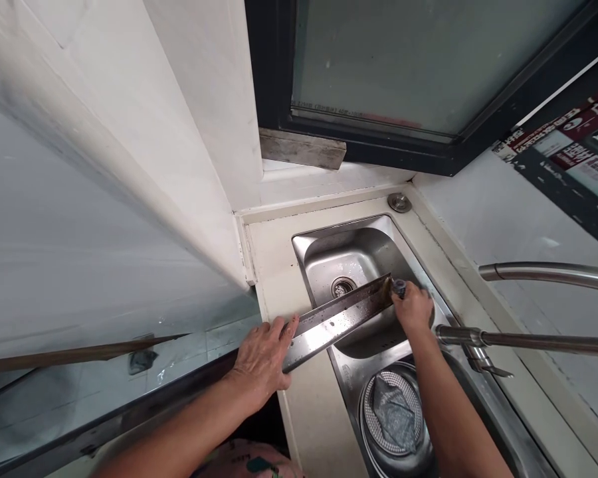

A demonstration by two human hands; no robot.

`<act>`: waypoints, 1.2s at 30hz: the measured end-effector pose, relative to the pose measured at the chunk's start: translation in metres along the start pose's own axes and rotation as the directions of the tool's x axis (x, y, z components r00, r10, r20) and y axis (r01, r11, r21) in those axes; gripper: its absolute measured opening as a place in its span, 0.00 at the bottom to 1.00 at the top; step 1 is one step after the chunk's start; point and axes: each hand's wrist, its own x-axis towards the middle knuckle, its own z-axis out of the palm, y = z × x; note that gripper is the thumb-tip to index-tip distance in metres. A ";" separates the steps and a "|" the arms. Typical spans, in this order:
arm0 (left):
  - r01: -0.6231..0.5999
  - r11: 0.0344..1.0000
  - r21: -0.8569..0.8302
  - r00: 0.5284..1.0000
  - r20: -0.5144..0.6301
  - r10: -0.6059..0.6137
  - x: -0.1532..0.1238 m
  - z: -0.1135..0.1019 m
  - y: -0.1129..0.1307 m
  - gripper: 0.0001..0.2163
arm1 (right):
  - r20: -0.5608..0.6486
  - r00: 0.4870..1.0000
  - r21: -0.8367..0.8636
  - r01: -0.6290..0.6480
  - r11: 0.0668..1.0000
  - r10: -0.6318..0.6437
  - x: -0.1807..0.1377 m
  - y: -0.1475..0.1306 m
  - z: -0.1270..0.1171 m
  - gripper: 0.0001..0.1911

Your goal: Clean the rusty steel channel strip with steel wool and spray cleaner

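Observation:
A long stainless-steel channel [329, 326], wet and spotted with brown grime, slants across the counter and over the far sink basin [323, 265]. My left hand [262, 355] is wrapped round it at the counter's front edge, thumb below and fingers on top. At its far end, above the basin, my right hand [414, 309] is closed on a small dark grey bunched thing [399, 287], pressed against the channel. Exactly what that thing is, I cannot make out. From my left hand a dark strip [129, 415] runs on to the lower left, in line with the channel.
In the near basin stand stacked metal bowls and a perforated strainer [416, 392] with a grey cloth [396, 415] inside. A faucet [461, 335] reaches in from the right. A drain plug [399, 202] lies at the back corner, below an open dark-framed window [379, 146]. White walls close in left and right.

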 end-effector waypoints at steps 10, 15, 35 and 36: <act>0.000 1.000 -0.005 1.000 0.006 0.000 0.000 -0.002 0.002 0.52 | 0.152 0.988 -0.144 0.056 0.988 -0.034 0.000 -0.006 -0.001 0.17; -0.001 1.000 -0.017 1.000 0.010 0.002 -0.001 -0.005 0.003 0.51 | 0.173 0.984 0.119 0.017 0.993 -0.038 0.005 0.003 -0.005 0.16; 0.002 1.000 -0.024 1.000 0.018 -0.002 0.002 0.002 0.000 0.53 | -0.322 0.931 0.187 -0.115 0.976 0.171 -0.020 -0.016 -0.031 0.28; 0.005 1.000 -0.021 1.000 0.017 -0.005 0.002 0.002 0.000 0.53 | -0.265 0.948 0.194 -0.129 0.972 0.178 -0.022 -0.019 -0.029 0.26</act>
